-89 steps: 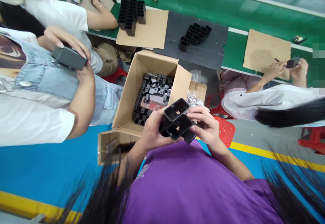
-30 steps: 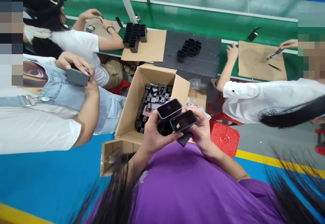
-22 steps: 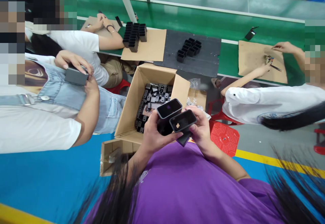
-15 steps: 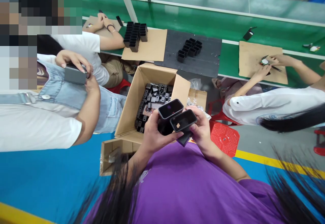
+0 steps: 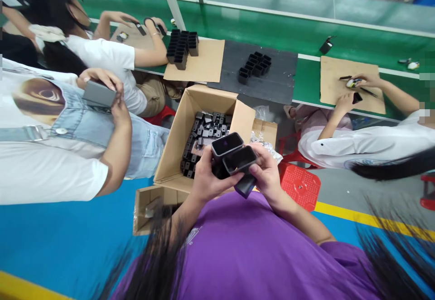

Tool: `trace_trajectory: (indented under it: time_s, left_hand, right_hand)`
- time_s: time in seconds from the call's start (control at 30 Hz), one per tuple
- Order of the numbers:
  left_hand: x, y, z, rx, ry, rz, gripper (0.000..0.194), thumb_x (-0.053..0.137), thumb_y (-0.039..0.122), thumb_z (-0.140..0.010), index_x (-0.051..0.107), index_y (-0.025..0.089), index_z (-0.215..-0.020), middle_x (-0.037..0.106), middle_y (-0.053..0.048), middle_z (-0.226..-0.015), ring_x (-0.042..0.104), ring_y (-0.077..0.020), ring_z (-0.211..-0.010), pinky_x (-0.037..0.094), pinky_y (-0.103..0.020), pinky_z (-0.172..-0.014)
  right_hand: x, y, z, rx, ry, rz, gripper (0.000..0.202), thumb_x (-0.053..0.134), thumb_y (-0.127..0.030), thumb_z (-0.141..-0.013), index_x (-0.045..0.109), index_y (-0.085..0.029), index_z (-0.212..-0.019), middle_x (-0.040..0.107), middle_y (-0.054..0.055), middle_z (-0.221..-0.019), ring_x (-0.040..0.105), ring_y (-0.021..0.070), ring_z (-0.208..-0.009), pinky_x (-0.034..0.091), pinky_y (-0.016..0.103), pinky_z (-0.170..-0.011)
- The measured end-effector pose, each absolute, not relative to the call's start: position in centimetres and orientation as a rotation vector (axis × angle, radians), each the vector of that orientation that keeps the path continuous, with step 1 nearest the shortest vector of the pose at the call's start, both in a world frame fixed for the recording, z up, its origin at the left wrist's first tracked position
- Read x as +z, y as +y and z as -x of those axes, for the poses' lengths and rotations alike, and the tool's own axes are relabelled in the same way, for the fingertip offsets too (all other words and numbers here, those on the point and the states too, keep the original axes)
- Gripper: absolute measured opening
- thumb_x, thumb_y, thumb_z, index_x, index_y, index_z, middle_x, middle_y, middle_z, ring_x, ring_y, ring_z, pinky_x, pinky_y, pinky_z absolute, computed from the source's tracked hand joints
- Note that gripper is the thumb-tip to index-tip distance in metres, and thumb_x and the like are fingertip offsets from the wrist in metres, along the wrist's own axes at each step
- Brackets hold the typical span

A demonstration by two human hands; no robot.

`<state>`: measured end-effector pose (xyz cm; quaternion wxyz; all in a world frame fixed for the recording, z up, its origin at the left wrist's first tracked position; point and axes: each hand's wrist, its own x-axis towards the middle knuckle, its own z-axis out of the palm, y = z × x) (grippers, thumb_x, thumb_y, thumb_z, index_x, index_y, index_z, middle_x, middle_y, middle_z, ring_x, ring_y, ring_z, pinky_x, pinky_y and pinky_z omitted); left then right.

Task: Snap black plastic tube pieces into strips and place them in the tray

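My left hand (image 5: 210, 178) is closed around a black, open-ended rectangular plastic casing (image 5: 227, 145), its thumb reaching across to the neighbouring piece. Pressed beside it is a second black casing (image 5: 239, 160), with its hollow mouth facing up, held by the fingers of my right hand (image 5: 268, 169). A further dark casing part (image 5: 245, 185) sticks out below, between both hands; whether it is a separate piece I cannot tell. Right behind my hands stands an open cardboard box (image 5: 172, 148) with many small black parts (image 5: 207, 130) inside.
Black casings stand upright on cardboard (image 5: 181, 48) and on a dark mat (image 5: 254, 66) along the green bench. A red stool (image 5: 301, 186) is at my right. A smaller carton (image 5: 142, 218) sits low left. Co-workers sit left and right; one at left holds a grey casing (image 5: 99, 95).
The right-hand casing has shifted slightly left and turned, and the piece below shows more. The left co-workers' hands and the right co-worker's hands have moved a little.
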<state>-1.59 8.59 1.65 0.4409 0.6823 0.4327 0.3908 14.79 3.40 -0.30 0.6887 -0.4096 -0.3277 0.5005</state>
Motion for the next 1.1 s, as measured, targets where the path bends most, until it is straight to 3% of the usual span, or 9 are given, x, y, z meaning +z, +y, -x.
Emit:
trace_trajectory:
  time_s: [0.17, 0.4, 0.5, 0.63, 0.77, 0.9, 1.0, 1.1]
  left_hand:
    - [0.2, 9.3, 2.0, 1.001, 1.068, -1.265, 0.072, 0.089, 0.063, -0.060, 0.062, 0.020, -0.111, 0.072, -0.004, -0.095, 0.067, -0.0197, -0.081, 0.054, -0.030, -0.072]
    - [-1.0, 9.5, 3.0, 1.023, 1.114, -1.188, 0.072, 0.090, 0.063, -0.056, 0.067, 0.020, -0.109, 0.071, -0.004, -0.095, 0.066, -0.0210, -0.083, 0.055, -0.033, -0.075]
    - [-1.2, 9.4, 3.0, 1.022, 1.109, -1.172, 0.072, 0.089, 0.064, -0.057, 0.066, 0.020, -0.110, 0.071, -0.004, -0.092, 0.065, -0.0204, -0.079, 0.055, -0.032, -0.071]
    - [-1.5, 9.3, 3.3, 1.023, 1.134, -1.130, 0.073, 0.090, 0.064, -0.055, 0.066, 0.020, -0.109, 0.073, -0.004, -0.091, 0.068, -0.0217, -0.079, 0.057, -0.034, -0.073]
    - [-1.7, 9.3, 3.5, 1.045, 1.134, -1.092, 0.071, 0.090, 0.064, -0.054, 0.066, 0.020, -0.104, 0.075, -0.006, -0.097, 0.069, -0.0231, -0.084, 0.058, -0.035, -0.076]
    - [-1.6, 9.0, 3.4, 0.946, 1.090, -0.978, 0.071, 0.087, 0.066, -0.056, 0.066, 0.019, -0.105, 0.075, -0.008, -0.103, 0.072, -0.0278, -0.096, 0.060, -0.039, -0.083]
    - [-1.3, 8.7, 3.2, 0.767, 0.990, -0.814, 0.075, 0.085, 0.067, -0.056, 0.066, 0.019, -0.110, 0.076, -0.009, -0.094, 0.074, -0.0300, -0.088, 0.062, -0.043, -0.077]
    - [-0.7, 8.7, 2.9, 0.707, 0.891, -0.765, 0.072, 0.080, 0.069, -0.060, 0.067, 0.019, -0.110, 0.076, -0.009, -0.086, 0.076, -0.0310, -0.081, 0.063, -0.044, -0.072]
  right_hand:
    - [0.3, 5.4, -15.4, 1.410, -0.019, 0.792, 0.031, 0.075, -0.052, -0.085, 0.070, -0.024, -0.098, 0.065, -0.004, -0.084, 0.054, 0.0074, -0.059, 0.049, 0.017, -0.049]
    - [-0.4, 6.6, -15.4, 1.554, 0.237, 0.658, 0.038, 0.070, -0.059, -0.085, 0.061, -0.022, -0.094, 0.067, -0.003, -0.078, 0.060, 0.0087, -0.058, 0.052, 0.018, -0.049]
    - [-0.5, 6.2, -14.9, 1.567, 0.228, 0.608, 0.033, 0.071, -0.051, -0.084, 0.061, -0.023, -0.097, 0.071, -0.001, -0.085, 0.062, 0.0096, -0.063, 0.056, 0.020, -0.056]
    - [-0.3, 5.5, -14.9, 1.582, 0.082, 0.625, 0.034, 0.066, -0.038, -0.079, 0.063, -0.026, -0.110, 0.076, 0.000, -0.105, 0.071, 0.0164, -0.081, 0.063, 0.034, -0.076]
    - [-0.4, 5.0, -15.1, 1.634, -0.070, 0.728, 0.047, 0.069, -0.025, -0.074, 0.068, -0.027, -0.120, 0.077, -0.001, -0.116, 0.072, 0.0169, -0.094, 0.059, 0.030, -0.084]
    - [-0.8, 5.0, -14.6, 1.500, -0.081, 0.785, 0.039, 0.077, -0.031, -0.079, 0.071, -0.028, -0.117, 0.077, -0.003, -0.113, 0.071, 0.0138, -0.095, 0.056, 0.025, -0.089]
    - [-1.3, 5.0, -13.8, 1.406, -0.113, 0.849, 0.041, 0.081, -0.035, -0.079, 0.072, -0.030, -0.118, 0.077, -0.003, -0.111, 0.071, 0.0147, -0.099, 0.055, 0.028, -0.095]
    - [-2.2, 4.9, -13.5, 1.287, -0.226, 0.951, 0.048, 0.084, -0.038, -0.078, 0.071, -0.030, -0.123, 0.075, 0.000, -0.121, 0.069, 0.0162, -0.111, 0.051, 0.032, -0.107]
